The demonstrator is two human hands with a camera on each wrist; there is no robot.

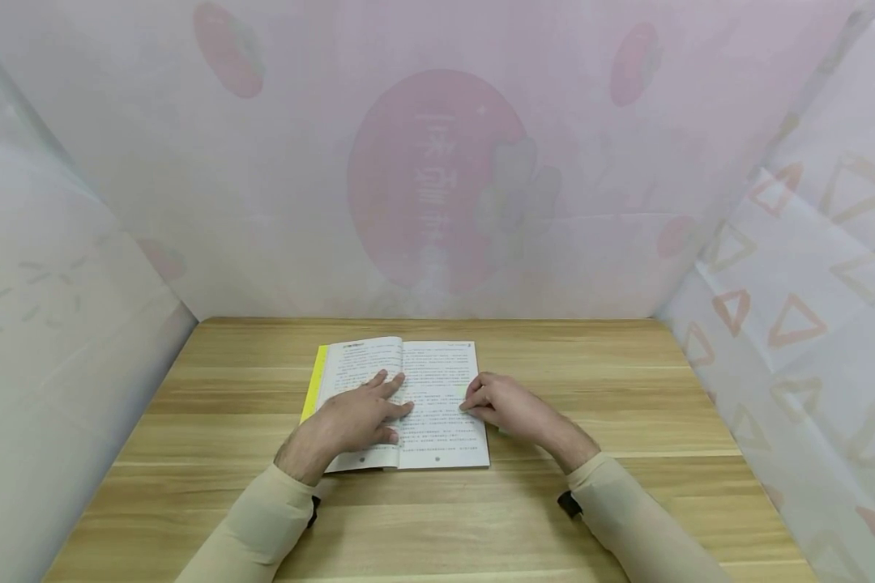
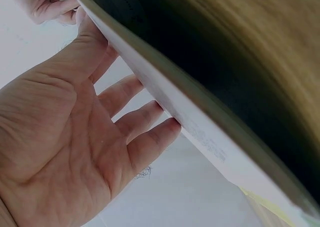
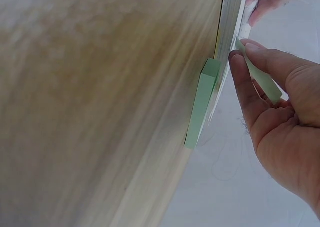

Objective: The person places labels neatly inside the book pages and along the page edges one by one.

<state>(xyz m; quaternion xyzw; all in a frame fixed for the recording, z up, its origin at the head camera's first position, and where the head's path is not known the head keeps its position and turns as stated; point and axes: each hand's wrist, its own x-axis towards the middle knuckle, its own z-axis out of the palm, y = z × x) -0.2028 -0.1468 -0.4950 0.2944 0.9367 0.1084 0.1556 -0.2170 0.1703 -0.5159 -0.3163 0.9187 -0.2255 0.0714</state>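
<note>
An open book point(image 1: 441, 445) with printed pages lies on the wooden table, its yellow cover edge point(image 1: 312, 385) showing at the left. My left hand point(image 1: 364, 414) rests across the left page and the fold, fingers spread and fingertips on the paper. At the right page's outer edge, my right hand point(image 1: 509, 407) pinches a pale green sticky note point(image 3: 263, 77) between thumb and fingers. The right wrist view shows the note's tip right at the page edge. A thick green pad of sticky notes point(image 3: 201, 107) sits beside the book, mostly hidden under the right hand in the head view.
The wooden table point(image 1: 598, 356) extends around the book on all sides. A pale printed curtain point(image 1: 437, 275) stands behind it, with similar sheets at the left point(image 1: 44, 364) and right point(image 1: 795, 324). Both forearms reach in from the front edge.
</note>
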